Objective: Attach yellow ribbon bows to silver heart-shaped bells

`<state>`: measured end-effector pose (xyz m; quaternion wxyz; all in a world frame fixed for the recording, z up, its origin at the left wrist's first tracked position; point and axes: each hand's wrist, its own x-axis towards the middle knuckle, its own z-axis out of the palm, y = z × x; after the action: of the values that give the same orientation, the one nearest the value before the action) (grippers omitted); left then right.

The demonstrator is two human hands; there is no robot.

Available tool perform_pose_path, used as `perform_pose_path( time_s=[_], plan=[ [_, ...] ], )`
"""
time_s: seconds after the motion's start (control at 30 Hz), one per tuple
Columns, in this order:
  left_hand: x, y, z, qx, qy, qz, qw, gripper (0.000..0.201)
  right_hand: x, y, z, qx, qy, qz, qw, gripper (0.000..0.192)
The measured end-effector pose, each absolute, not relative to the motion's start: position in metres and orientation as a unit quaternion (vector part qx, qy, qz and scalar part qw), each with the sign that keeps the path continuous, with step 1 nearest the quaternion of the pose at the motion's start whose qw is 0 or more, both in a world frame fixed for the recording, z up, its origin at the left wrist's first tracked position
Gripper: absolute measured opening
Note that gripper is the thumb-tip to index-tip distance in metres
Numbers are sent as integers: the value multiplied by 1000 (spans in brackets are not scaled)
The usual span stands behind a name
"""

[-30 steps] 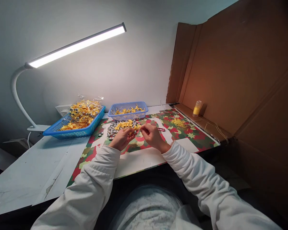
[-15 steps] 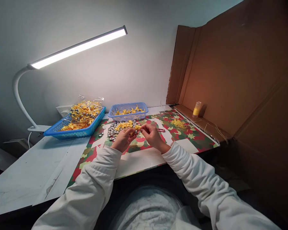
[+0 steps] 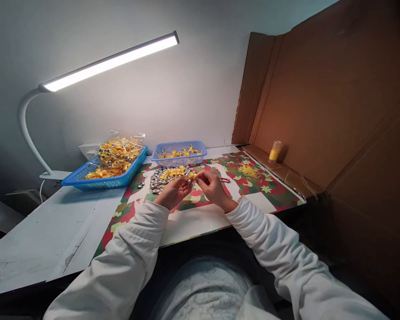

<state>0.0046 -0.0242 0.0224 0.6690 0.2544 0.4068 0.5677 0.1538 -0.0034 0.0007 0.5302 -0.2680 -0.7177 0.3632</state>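
My left hand (image 3: 175,193) is closed, its thumb and fingers pinching a small yellow ribbon bow (image 3: 192,175) with a shiny silver bit by the fingertips. Close beside it, my right hand (image 3: 214,189) pinches the same small piece from the right; fine detail between the fingertips is too small to make out. Just beyond my left hand lies a pile of shiny silver balls (image 3: 156,178), like little bells, with loose yellow bows (image 3: 175,172) on top. A pink-red tool (image 3: 224,180) lies right of my right hand, partly hidden by it.
A blue basket (image 3: 126,180) heaped with yellow bows and silver balls stands left. A smaller blue basket (image 3: 200,146) sits behind the pile. Yellow strings (image 3: 250,171) lie right, near a yellow spool (image 3: 274,152) by the cardboard wall (image 3: 320,98). A lit lamp (image 3: 113,62) overhangs the left.
The fingers of my left hand have opened out slightly below the bow. Both hands stay together in nearly the same place; the view has shifted a little.
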Motion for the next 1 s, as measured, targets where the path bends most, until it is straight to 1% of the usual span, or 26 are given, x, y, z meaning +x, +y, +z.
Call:
perform_pose_path(
  time_s=[0.3,0.43,0.7,1.0],
  plan=[
    [7,-27,30,162,392,549,721,25,153,-4,0,-283,-715,348,536,11],
    [7,-27,31,154,390,538,731,26,154,-7,0,-296,-723,329,530,10],
    [5,-26,27,169,417,522,724,25,158,-4,2,-291,-722,386,495,10],
    [6,-27,28,195,431,523,709,29,162,-3,5,-280,-728,388,490,11]
  ],
)
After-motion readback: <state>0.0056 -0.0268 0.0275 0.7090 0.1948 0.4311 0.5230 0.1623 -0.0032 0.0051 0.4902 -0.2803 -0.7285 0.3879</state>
